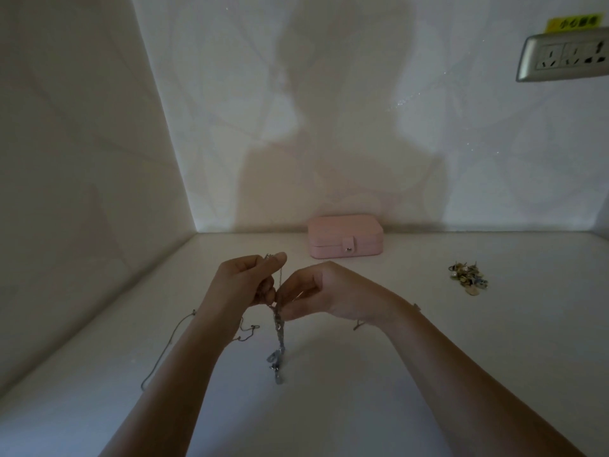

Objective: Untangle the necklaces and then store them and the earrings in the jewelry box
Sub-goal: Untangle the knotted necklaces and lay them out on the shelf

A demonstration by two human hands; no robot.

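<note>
Forearms (184,374): nearest the lens, both reaching in over the white table (362,407).
Left hand (244,278): raised, thumb and forefinger pinching a thin chain at its top end; other fingers curled in.
Right hand (316,291): just beside the left, fingertips nipping the same bundle lower down, at what looks like the knot.
Necklaces (278,344): silvery twisted hank hanging from my fingers, small pendants bunched at the bottom, which reaches the table or hangs just above it.
Strand (158,357): one loose chain runs out from under my left forearm and lies on the table.
Handling: very light, limp, slick, fine links. A hard pull would likely tighten the snarl or snap a link. Best held close either side of the knot and teased apart, with the pendants as handles.
Box (346,237): pink, closed and snapped, at the back wall, well apart.
Earrings (468,278): small heap on the right, untouched.
Stage: untangling, nothing stored yet, by my reading.
</note>
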